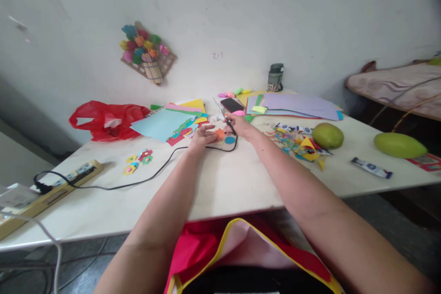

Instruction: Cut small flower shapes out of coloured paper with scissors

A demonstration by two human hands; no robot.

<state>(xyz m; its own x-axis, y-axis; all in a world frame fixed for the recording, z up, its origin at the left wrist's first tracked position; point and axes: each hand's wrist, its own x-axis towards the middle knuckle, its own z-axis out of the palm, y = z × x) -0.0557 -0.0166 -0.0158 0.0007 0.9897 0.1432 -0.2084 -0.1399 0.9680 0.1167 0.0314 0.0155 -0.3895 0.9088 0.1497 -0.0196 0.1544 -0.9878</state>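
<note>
Pinched in the fingers of my left hand is a small orange paper cutout. My right hand is closed around a black corded tool. A thin grey rod points up and away from it; its exact kind is hard to make out. The tool's black cord loops back across the table. Close to my hands lies a blue paper circle. Several layered paper flowers in red, yellow, green and blue lie to the left.
A power strip holds the plugged cord at left. Behind are a red plastic bag, coloured paper sheets, a phone and a dark bottle. Paper scraps and two green fruits lie right.
</note>
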